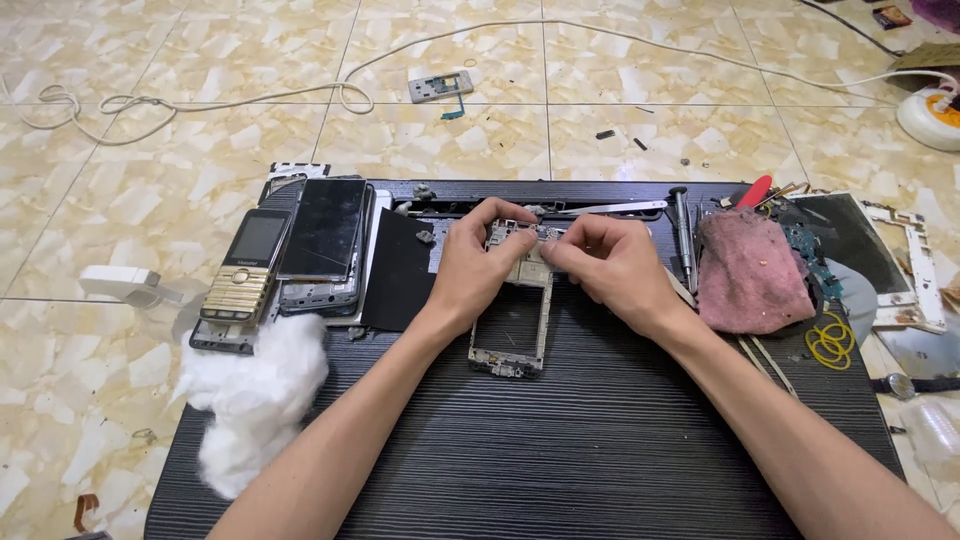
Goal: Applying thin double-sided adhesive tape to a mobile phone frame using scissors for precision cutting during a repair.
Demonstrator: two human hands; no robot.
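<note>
Both hands worked the top end of a stripped phone frame [510,325] lying mid-surface [600,450]. The left hand [475,265] and right hand [610,265] pinched a small part there, fingers [530,238] clenched. Judged mid-disassembly; fine, steady prying seemed needed.

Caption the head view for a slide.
Both hands, left hand and right hand, pinch the top of a bare phone frame on a dark board, beside cotton wool.
</note>
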